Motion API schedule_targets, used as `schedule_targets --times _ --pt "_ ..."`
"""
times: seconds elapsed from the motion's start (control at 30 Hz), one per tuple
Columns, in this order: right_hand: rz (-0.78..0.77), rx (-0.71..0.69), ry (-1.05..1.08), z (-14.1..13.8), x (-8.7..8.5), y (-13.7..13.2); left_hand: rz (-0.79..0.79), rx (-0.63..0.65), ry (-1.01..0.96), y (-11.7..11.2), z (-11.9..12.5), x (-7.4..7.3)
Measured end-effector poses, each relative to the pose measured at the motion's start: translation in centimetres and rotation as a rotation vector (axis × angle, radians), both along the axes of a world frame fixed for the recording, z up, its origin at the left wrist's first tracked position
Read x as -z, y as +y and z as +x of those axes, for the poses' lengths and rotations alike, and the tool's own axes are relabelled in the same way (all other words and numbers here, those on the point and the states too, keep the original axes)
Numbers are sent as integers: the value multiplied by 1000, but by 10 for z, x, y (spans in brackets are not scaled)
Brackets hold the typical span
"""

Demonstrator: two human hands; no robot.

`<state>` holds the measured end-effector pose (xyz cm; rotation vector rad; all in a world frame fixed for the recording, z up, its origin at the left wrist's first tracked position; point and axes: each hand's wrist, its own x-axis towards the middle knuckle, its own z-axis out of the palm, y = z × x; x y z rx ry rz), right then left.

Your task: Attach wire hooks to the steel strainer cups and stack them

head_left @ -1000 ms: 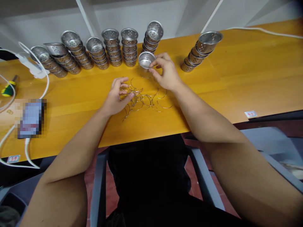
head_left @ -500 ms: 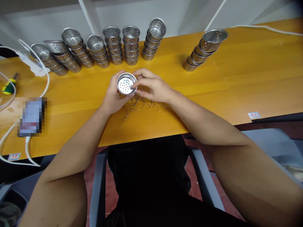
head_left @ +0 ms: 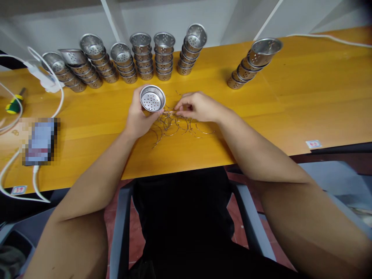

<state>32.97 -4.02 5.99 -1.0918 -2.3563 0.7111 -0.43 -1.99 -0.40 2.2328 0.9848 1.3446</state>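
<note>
My left hand (head_left: 138, 116) is wrapped round a small perforated metal cup (head_left: 152, 99), its mouth tilted up toward me and its holed bottom showing inside. Just right of the cup, my right hand (head_left: 195, 106) has its thumb and fingers drawn together over a loose pile of thin curved wires (head_left: 171, 123). Some wire lies right at those fingertips, but whether they grip a piece is too small to tell. Part of the pile is hidden under both hands.
Several leaning stacks of similar metal cups (head_left: 141, 58) line the back of the wooden table (head_left: 279, 120). Another cup stack (head_left: 247, 69) stands farther right. On the left are a phone (head_left: 42, 141), white cables (head_left: 62, 100), a power strip (head_left: 48, 82) and a yellow-green screwdriver (head_left: 14, 104).
My right hand has left the cup's rim and moved right and slightly down to the wires. My left hand still holds the cup, now slightly farther left and higher.
</note>
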Motion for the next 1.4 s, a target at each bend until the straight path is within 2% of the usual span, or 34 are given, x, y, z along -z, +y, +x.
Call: schedule_targets --times 0.13,0.33,0.5,0.67,0.8,0.93,1.0,1.1,1.17,1.33,1.4 --pt "13 -80 -168 -11 3 0 42 66 -19 -1 2 0" --pt "30 -47 -283 -24 5 -2 75 78 -8 -4 1 -7" --pt "34 -73 -308 -24 3 -8 45 58 157 -10 -1 -18" --pt "25 -83 -213 -16 1 -6 70 158 -20 -4 2 -11" --pt "-48 -60 -86 -6 -1 -4 84 117 -29 -2 3 -8" --pt "-106 -5 37 3 -2 -3 49 110 -70 -8 4 -14" --pt "-105 7 58 5 -2 -4 84 134 -111 -11 5 -18" --pt "-54 30 63 4 -3 -5 160 109 -121 -16 7 -24" --pt "11 72 69 3 -3 -5 154 75 -116 -18 8 -26" --pt "113 142 203 5 10 3 -11 107 -192 -9 9 -12" --pt "119 111 327 6 18 9 12 98 -227 -1 9 -3"
